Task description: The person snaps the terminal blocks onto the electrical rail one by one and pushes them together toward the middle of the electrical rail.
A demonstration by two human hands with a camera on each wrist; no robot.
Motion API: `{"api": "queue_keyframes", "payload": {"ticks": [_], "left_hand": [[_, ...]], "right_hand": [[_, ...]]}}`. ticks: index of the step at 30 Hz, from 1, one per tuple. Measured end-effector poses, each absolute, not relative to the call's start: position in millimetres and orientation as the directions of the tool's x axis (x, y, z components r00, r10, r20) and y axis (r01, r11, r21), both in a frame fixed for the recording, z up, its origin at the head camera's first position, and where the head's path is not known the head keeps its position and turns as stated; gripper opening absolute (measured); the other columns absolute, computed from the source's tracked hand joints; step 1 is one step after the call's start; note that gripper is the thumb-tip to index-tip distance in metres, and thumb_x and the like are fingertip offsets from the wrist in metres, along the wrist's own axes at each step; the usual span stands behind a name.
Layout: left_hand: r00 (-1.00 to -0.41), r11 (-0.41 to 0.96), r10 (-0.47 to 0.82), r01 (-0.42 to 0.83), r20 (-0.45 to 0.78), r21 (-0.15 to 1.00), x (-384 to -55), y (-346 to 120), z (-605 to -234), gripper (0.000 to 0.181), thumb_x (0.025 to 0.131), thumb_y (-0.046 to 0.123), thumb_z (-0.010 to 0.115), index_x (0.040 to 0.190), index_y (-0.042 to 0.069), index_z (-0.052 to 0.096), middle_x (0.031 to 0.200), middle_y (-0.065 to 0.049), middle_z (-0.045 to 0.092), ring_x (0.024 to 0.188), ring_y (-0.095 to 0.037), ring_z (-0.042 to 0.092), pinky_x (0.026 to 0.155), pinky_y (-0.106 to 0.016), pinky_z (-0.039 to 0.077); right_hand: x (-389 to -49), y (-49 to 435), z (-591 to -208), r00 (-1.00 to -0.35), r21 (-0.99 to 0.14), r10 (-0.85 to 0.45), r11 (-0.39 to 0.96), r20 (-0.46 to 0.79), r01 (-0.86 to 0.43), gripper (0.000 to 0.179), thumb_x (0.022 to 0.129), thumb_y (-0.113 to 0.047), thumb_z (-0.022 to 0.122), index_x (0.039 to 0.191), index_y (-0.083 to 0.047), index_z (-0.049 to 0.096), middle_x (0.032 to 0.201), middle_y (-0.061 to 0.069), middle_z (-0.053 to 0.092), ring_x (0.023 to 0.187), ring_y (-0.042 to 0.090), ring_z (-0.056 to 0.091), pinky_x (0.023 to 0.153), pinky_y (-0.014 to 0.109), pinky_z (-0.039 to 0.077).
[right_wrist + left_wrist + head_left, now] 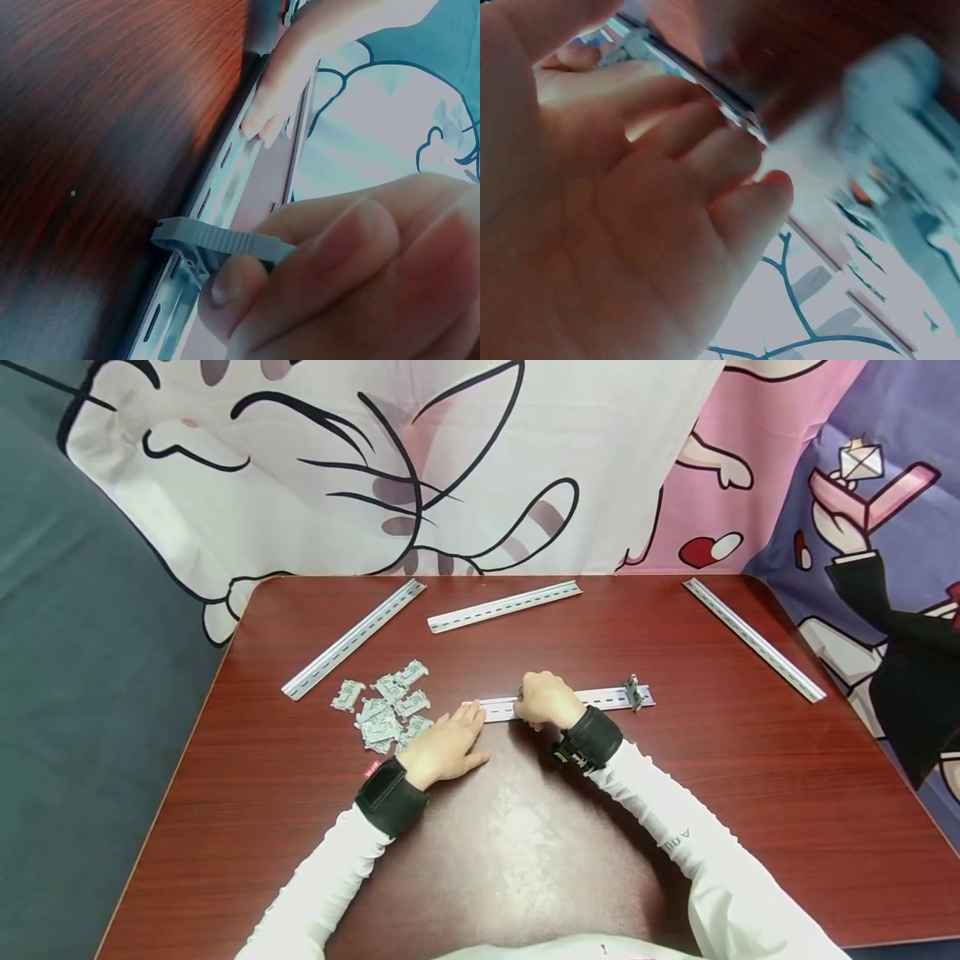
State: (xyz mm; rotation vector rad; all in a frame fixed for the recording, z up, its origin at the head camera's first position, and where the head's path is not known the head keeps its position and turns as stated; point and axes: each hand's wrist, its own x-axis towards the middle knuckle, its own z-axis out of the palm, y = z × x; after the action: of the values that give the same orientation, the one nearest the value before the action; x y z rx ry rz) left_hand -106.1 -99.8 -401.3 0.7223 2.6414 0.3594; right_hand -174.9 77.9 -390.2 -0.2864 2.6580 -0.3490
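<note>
A slotted metal DIN rail [600,698] lies crosswise on the table before me. My left hand [444,750] lies over its left end, fingers extended and fingertips on the metal. Between thumb and fingers, my right hand [549,698] pinches a grey plastic DIN rail clip [217,238], which sits across the rail in the right wrist view. Near the rail's right end stands another grey clip [634,692], upright across it. Loose grey clips [377,723] lie in a pile just beyond my left hand, partly hidden by it.
Three more slotted rails lie farther back: a slanted rail [354,639] at left, a shorter-looking rail [504,607] at centre and a slanted rail [753,639] at right. The brown wooden table [750,827] ends at a cartoon-print cloth [315,518] behind.
</note>
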Motion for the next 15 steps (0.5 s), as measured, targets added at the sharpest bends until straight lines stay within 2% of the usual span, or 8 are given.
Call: {"api": "queue_keyframes", "payload": {"ticks": [6, 15], "left_hand": [[-0.755, 0.795, 0.589, 0.480, -0.287, 0.370, -110, -111, -401, 0.060, 0.100, 0.024, 0.050, 0.148, -0.004, 0.031, 0.155, -0.023, 0.029, 0.145, -0.034, 0.028, 0.116, -0.051, 0.028], [-0.728, 0.772, 0.617, 0.486, -0.300, 0.409, -114, -117, -402, 0.053, 0.101, 0.019, 0.045, 0.150, 0.002, 0.032, 0.156, -0.015, 0.032, 0.145, -0.035, 0.028, 0.116, -0.053, 0.026]], "right_hand": [[-176, 74, -389, -0.880, -0.247, -0.230, 0.960, -0.416, -0.134, 0.024, 0.083, -0.018, 0.058, 0.061, -0.013, 0.065, 0.045, -0.006, 0.057, 0.047, 0.014, 0.061, 0.053, 0.027, 0.046], [-179, 72, -375, -0.855, -0.181, -0.231, 0.970, -0.464, -0.164, 0.027, 0.087, -0.027, 0.062, 0.066, -0.011, 0.068, 0.045, -0.005, 0.058, 0.051, 0.015, 0.062, 0.056, 0.031, 0.049]]}}
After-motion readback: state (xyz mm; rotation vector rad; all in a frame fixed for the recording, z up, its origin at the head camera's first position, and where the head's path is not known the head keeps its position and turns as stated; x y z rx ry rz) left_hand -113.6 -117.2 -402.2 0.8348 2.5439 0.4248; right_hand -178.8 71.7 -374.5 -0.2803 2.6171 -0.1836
